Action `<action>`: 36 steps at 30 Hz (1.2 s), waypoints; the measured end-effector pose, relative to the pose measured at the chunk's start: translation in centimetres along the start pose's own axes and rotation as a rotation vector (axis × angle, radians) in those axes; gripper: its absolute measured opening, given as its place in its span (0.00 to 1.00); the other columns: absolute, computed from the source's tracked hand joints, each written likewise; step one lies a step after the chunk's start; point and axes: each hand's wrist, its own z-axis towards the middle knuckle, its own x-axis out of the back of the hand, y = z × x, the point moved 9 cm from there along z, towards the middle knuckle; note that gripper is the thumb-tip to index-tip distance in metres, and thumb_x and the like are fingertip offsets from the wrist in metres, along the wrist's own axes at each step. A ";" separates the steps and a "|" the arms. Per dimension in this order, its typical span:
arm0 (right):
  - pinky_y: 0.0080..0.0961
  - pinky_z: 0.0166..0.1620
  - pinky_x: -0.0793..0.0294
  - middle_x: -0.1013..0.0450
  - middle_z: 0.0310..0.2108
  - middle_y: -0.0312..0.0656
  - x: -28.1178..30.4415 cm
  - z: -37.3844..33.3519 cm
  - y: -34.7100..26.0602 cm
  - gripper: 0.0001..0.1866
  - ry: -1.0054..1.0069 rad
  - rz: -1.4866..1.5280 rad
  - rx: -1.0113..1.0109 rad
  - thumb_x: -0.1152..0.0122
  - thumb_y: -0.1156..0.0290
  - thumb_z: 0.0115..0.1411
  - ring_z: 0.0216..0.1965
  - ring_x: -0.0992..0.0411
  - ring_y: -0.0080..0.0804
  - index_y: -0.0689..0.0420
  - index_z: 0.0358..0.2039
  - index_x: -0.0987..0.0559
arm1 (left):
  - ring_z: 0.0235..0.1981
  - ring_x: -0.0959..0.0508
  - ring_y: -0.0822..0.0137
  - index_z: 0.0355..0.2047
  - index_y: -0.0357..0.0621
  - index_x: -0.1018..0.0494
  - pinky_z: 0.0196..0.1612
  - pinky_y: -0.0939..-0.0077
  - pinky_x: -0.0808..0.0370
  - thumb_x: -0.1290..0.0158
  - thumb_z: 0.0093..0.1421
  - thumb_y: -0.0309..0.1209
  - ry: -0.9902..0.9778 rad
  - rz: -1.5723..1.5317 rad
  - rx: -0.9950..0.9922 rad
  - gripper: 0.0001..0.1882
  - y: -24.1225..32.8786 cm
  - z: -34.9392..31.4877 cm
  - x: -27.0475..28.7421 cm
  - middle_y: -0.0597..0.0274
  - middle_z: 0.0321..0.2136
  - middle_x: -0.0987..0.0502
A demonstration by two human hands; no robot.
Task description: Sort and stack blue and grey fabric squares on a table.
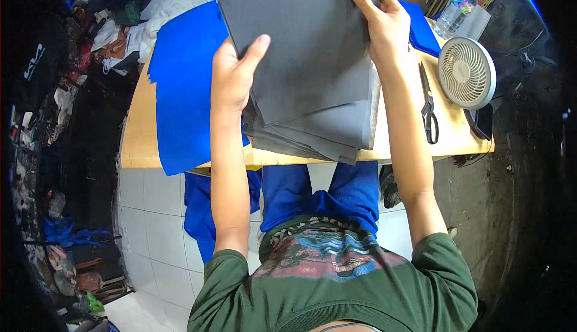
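A dark grey sheet (pixel 306 49) of fabric or fabric-like material is raised over the table between my two hands. My left hand (pixel 234 76) grips its left edge, the thumb lying on top. At the upper right corner my right hand (pixel 387 25) pinches the sheet, thumb in front and fingers behind. Whether it is one layer or several I cannot tell. Under it, more grey pieces (pixel 300 143) lie in an uneven pile near the table's front edge. Blue fabric (pixel 183 91) is spread to the left, partly behind my left forearm.
Black-handled scissors (pixel 428 109) lie on the wooden table (pixel 139 134), right of my right forearm. Beyond them are a small round fan (pixel 466 72), a phone (pixel 481 121) and a plastic bottle (pixel 457 10). More blue fabric (pixel 424 31) sits behind my right wrist. Cloth scraps (pixel 114 40) clutter the far left.
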 end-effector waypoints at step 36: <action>0.28 0.42 0.29 0.24 0.32 0.43 6.2 -2.8 13.8 0.20 -0.444 -0.957 -0.236 0.33 0.62 0.45 0.36 0.26 0.35 0.55 0.39 0.23 | 0.43 0.28 0.59 0.46 0.32 0.35 0.47 0.65 0.31 0.49 0.57 0.32 0.501 -0.227 0.291 0.19 -1.7 -6.1 20.5 0.52 0.44 0.29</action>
